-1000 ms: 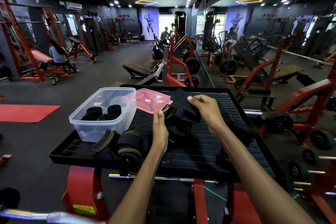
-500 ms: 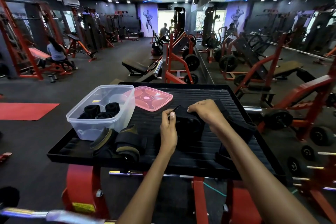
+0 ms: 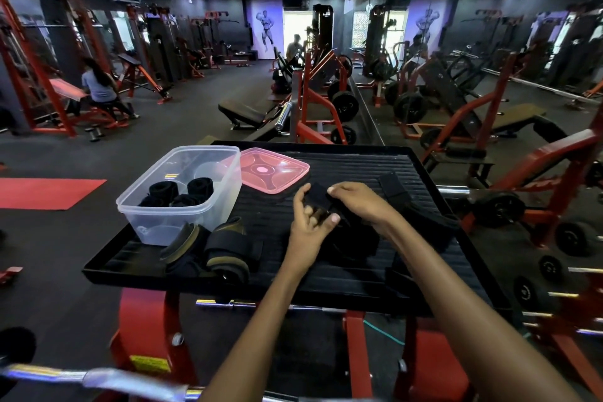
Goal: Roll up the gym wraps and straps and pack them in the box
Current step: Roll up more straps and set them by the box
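The left hand [image 3: 306,222] is curled around the near-left end of a black wrap [image 3: 318,196], thumb on the far side and fingers [image 3: 315,214] on the near side, pinching the partly formed roll. The right hand [image 3: 355,201] grips the same wrap from the right, its fingers bent over the top edge just beside the left thumb. The two hands are touching or nearly touching over the roll, so neither is clearly nearer; the roll sits between them. The wrap's loose tail appears to run from the hands toward the near right across the black ribbed tray [image 3: 359,163], though black fabric on a black surface makes its exact course hard to follow. The roll axis appears to lie roughly left to right, across the tail. The clear box [image 3: 182,206] stands on the far-left part of the tray, left of both hands and closer to the left hand; it already holds several rolled black wraps [image 3: 163,189]. Its pink lid [image 3: 274,170] lies flat, just right of the box and just beyond the hands. Two olive-trimmed straps [image 3: 208,245] lie unrolled near the box's near side. Judgement: rolling should continue along the tail, then transfer leftward to the box.
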{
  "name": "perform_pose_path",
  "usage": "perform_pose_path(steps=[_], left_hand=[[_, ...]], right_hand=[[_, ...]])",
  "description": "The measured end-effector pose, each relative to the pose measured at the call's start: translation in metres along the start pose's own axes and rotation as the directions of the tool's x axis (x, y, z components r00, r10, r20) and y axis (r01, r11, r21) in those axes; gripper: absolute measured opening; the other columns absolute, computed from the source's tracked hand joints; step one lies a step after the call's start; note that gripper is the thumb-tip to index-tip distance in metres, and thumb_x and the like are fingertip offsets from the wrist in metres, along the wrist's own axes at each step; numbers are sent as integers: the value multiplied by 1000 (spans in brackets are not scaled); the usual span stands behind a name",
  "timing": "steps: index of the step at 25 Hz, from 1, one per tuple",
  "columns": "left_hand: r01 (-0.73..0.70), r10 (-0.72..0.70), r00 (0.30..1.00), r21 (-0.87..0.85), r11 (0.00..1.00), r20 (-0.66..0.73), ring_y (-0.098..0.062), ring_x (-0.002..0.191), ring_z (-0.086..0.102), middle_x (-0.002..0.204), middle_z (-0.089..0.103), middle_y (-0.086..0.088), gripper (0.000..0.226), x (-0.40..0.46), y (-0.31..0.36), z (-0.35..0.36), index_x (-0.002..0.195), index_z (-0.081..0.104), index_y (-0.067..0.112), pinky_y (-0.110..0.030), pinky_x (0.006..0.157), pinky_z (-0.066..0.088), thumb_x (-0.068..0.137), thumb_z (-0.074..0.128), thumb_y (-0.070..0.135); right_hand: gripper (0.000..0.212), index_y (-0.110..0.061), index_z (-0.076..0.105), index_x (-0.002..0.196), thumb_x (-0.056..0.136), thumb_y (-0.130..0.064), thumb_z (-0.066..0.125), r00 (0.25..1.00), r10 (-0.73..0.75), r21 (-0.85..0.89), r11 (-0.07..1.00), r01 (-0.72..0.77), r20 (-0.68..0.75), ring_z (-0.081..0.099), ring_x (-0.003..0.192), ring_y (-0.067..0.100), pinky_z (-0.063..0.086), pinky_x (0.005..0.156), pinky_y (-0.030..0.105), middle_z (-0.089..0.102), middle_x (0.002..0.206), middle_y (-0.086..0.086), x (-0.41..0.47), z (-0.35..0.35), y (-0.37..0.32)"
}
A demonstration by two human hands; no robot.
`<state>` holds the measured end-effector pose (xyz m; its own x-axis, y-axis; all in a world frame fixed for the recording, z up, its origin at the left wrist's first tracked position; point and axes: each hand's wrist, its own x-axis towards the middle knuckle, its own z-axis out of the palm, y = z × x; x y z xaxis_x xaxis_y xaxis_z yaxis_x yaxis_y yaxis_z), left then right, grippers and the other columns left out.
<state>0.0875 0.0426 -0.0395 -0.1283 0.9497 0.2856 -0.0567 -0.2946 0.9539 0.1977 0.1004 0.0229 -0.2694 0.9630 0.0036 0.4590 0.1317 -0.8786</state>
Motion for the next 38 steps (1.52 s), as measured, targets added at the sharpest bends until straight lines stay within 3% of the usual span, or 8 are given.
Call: perform_pose_path(steps=[8,13,17,24,30,32,34,38], left_hand=[[41,-55,991,116,992,121,7,114,54,131,46,13,127,-2,-10,2,134,-8,51,-24,101,44,65,75,-14],[-79,128,988,423,903,-90,-18,107,64,128,59,-8,98,0,1,-4,141,5,48,-9,90,42,79,44,-19],[42,119,945,477,878,-304,-22,93,63,103,68,-12,55,19,10,-12,131,53,16,-10,78,37,85,41,-12],[278,-14,874,477,834,-485,-33,101,57,107,62,-25,29,46,20,-28,113,61,5,-29,86,40,89,45,-1],[383,-142,829,365,848,-541,-34,108,57,116,61,-20,27,53,27,-22,114,61,3,-32,90,43,90,49,3],[363,-199,819,217,906,-538,-35,99,62,115,59,-18,24,56,25,-25,109,62,4,-40,85,54,89,48,0],[342,-267,796,40,939,-543,-31,76,67,111,55,-15,26,60,28,-27,111,60,2,-39,61,60,91,45,-3],[397,-344,788,-6,918,-510,-14,36,59,101,58,-20,21,55,37,-23,107,56,-2,-19,35,48,93,42,2]], right_hand=[[10,-9,62,96,87,-4,60,994,-40,435,901,-6,98,57,78,9,47,68,9,62,83,2,-7,-13,2],[13,-25,54,84,92,-15,57,991,-106,521,843,133,-80,48,68,4,33,62,24,59,80,-11,-3,-24,-8],[15,-21,51,90,96,-8,47,972,-229,651,731,207,-52,55,58,7,42,51,19,59,81,-6,-9,-30,-12],[17,-11,47,86,95,2,42,919,-356,705,609,364,-167,61,57,12,50,55,20,66,67,-2,-24,-35,-25],[30,-5,56,77,88,-32,47,997,-48,859,511,-32,66,62,58,25,51,57,29,64,70,15,-32,-30,-4],[36,-9,58,75,88,-42,56,995,25,786,611,-94,100,59,61,19,51,62,28,59,70,11,-30,-29,6],[9,-14,55,84,85,-13,64,996,4,680,730,-65,92,54,63,11,50,62,19,51,75,5,-29,-22,16],[32,-12,51,96,79,11,65,1000,13,388,922,-19,19,50,53,1,43,51,12,46,69,-3,-30,9,37]])
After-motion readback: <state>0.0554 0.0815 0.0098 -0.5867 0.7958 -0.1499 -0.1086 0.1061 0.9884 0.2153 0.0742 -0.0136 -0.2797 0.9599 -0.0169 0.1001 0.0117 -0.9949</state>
